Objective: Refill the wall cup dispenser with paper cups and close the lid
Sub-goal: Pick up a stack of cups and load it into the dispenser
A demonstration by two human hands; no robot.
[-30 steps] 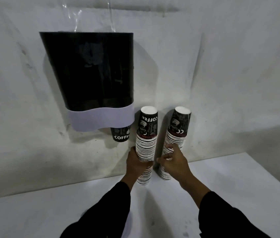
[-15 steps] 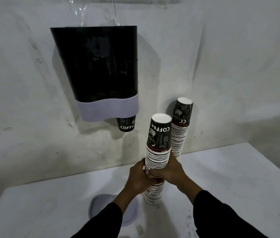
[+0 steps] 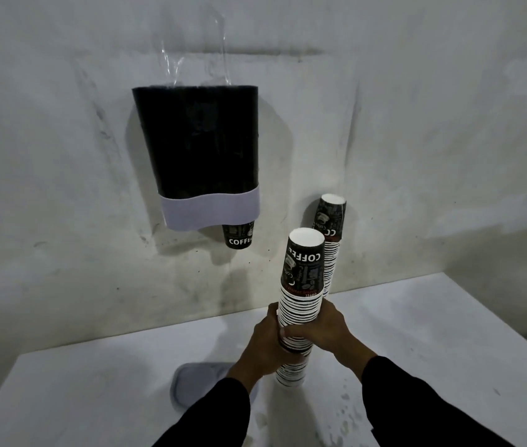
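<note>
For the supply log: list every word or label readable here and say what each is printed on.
"COFFE", last letter cut off: cup hanging below the wall dispenser.
"COFFEE", upside down: top cup of the stack held in both hands.
Smaller print on that cup, and on the rear stack: too blurred to read.

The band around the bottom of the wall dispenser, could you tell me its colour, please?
Pale lilac-white, a wavy-edged band below the black dispenser body; head view.
</note>
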